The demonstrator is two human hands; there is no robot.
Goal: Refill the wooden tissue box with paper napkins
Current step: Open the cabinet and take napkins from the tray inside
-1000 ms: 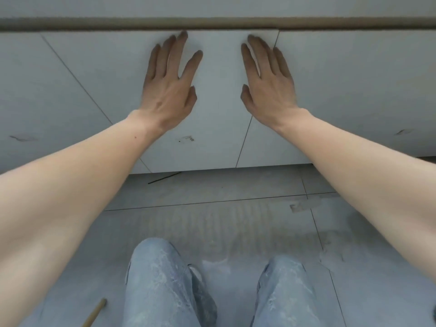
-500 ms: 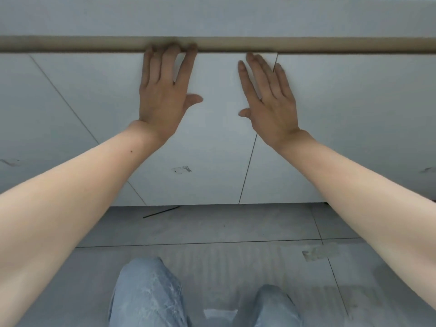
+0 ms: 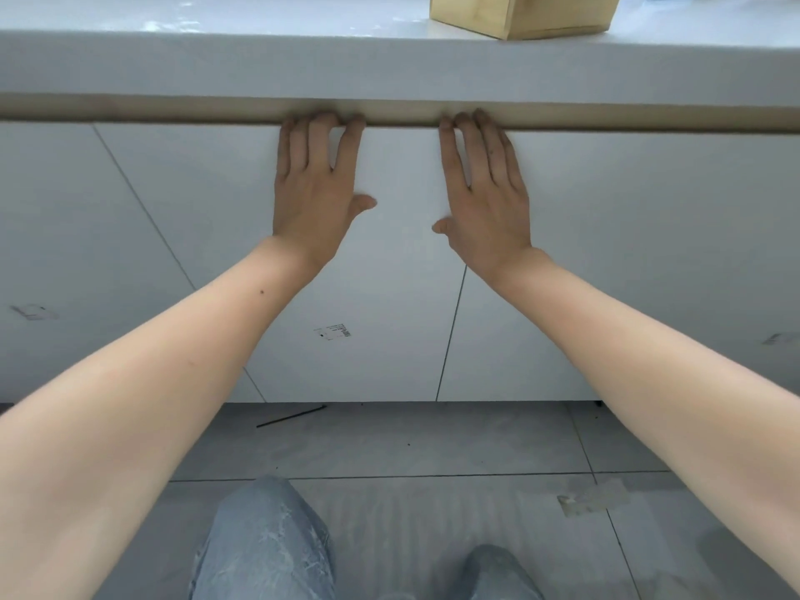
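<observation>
Both hands lie flat, fingers spread and holding nothing, against the white cabinet door [image 3: 389, 262] in the middle of the frame. The left hand [image 3: 314, 197] and the right hand [image 3: 487, 201] have climbed the panel over the last second: 1.0 s ago their fingertips were well short of the tan strip [image 3: 173, 111] under the desk edge, and now the fingertips of both hands touch that strip, tucked into the shadowed gap at the top of the door. The view has also risen, so the pale grey desk [image 3: 216, 58] now fills the upper part of the frame and the light wooden tissue box [image 3: 519, 15] shows at the top, right of centre, standing on the desk near its front edge. Only the lower part of the box is in view; whether it is open or what it holds cannot be told. No paper napkins are visible anywhere.

My reading is that the person, whose 2 knees in pale blue jeans [image 3: 264, 543] sit at the bottom of the frame over the grey tiled floor [image 3: 433, 443], is either getting a grip on the top lip of the door to pull it open, perhaps to fetch napkins, or bracing to stand up toward the box. Either way the refill itself has not begun.
</observation>
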